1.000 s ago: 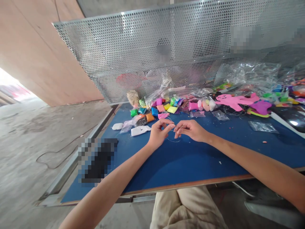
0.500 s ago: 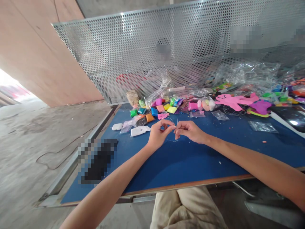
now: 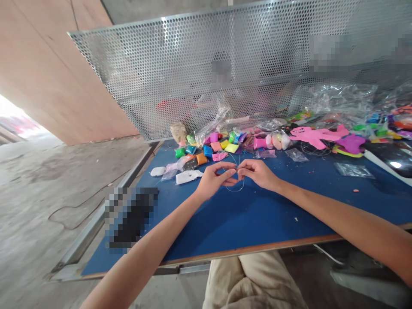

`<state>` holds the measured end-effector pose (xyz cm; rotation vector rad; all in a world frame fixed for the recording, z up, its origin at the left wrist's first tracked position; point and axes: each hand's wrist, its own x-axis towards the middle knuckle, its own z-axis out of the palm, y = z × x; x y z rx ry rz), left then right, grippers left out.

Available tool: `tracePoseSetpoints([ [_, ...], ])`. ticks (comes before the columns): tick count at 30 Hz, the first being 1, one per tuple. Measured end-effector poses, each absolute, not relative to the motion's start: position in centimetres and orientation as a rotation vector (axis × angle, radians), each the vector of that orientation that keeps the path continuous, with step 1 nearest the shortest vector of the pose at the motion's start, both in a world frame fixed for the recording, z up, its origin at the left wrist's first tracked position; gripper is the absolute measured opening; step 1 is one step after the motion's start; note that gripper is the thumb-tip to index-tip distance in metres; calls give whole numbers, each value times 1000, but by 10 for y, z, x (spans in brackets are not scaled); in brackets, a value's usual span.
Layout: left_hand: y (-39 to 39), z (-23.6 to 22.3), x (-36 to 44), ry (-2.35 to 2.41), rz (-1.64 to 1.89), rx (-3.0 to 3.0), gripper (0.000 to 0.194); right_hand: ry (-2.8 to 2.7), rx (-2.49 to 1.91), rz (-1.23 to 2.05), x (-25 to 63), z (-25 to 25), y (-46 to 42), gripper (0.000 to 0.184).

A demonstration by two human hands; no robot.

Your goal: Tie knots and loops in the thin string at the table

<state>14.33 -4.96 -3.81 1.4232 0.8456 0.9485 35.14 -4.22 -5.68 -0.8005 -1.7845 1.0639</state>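
A thin, pale cord (image 3: 236,190) runs in loops above and below my fingertips. My left hand (image 3: 215,178) pinches it between thumb and forefinger. Directly beside it, my right hand (image 3: 257,173) pinches the same cord, the fingertips of both hands touching or nearly so. One short end of the cord sticks up between the hands. Whether it is knotted at the fingertips is hidden. Just left of my left hand lies a torn white packet (image 3: 188,176), and beyond the hands a small pink piece (image 3: 219,157).
Several small coloured packets (image 3: 201,159) lie along the back of the blue table (image 3: 238,227), before a perforated metal panel (image 3: 193,64). A white oval case (image 3: 157,171) sits at left, near a blurred black object (image 3: 133,219). A pink figure-shaped cutout (image 3: 313,136) and clear bags are at right.
The cord loop shows wider now, above and below the fingers. My right hand has turned slightly and its fingertips have drawn closer together; both hands stay in nearly the same place.
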Motion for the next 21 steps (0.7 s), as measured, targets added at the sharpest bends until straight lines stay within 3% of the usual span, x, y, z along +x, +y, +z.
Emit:
tracePoseSetpoints([
  [21,-45,-37,139,856,1002,1692,36,-1765,-767,1195,349,-55,-45,27],
])
